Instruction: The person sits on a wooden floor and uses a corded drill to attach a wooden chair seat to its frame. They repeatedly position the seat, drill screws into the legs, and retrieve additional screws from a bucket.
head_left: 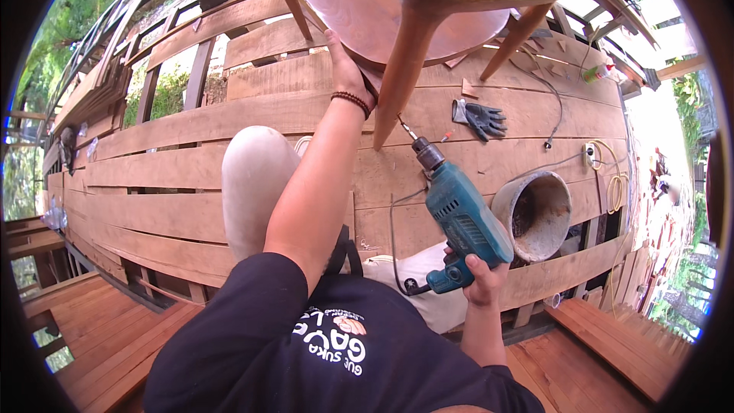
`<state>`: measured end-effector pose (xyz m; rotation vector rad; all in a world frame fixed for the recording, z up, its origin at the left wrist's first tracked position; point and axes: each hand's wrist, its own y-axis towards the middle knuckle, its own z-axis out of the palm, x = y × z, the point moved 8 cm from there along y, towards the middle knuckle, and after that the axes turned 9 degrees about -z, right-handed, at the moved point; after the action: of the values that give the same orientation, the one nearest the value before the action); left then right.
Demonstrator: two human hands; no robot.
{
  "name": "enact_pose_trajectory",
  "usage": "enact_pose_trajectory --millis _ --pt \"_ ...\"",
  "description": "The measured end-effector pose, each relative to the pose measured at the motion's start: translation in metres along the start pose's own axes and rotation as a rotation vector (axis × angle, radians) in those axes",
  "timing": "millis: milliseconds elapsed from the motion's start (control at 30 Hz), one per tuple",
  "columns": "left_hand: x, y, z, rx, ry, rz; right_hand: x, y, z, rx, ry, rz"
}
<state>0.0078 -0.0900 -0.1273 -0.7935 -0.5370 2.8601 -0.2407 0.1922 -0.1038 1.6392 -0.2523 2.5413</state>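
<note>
The right hand (pixel 486 278) has its grip wrapped round a teal drill (pixel 465 214), below and right of the wooden chair (pixel 415 27), the bit's tip at the chair's nearest leg. The left hand (pixel 350 76) touches the chair's left side; fingers partly hidden, I cannot tell its grip. Right of the chair's leg: a dark glove (pixel 483 119), a grey bucket (pixel 503 206).

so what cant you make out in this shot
All in the head view:
Left hand: fingers mostly hidden by the chair.
Right hand: some fingers hidden behind the drill.
Chair: far part cut off by the upper edge.
Drill bit: tip too small to tell whether it touches the leg.
Bucket: bottom lost in shadow.
</note>
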Motion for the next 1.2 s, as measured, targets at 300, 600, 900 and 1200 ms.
enact_pose_trajectory --millis 300,600,900,1200 --pt "0.004 0.007 -0.01 -0.068 0.029 0.128 -0.005 -0.007 -0.019 0.057 -0.276 -0.206" --pt "0.024 0.015 -0.013 0.086 0.241 -0.01 0.012 -0.001 -0.034 0.205 -0.717 -0.591" --pt "0.033 0.041 -0.028 0.115 0.372 -0.088 0.005 0.002 -0.046 0.145 -0.432 -0.464" --pt "0.016 0.049 -0.06 0.211 0.154 -0.031 -0.024 -0.032 -0.033 0.041 -0.56 -0.397"
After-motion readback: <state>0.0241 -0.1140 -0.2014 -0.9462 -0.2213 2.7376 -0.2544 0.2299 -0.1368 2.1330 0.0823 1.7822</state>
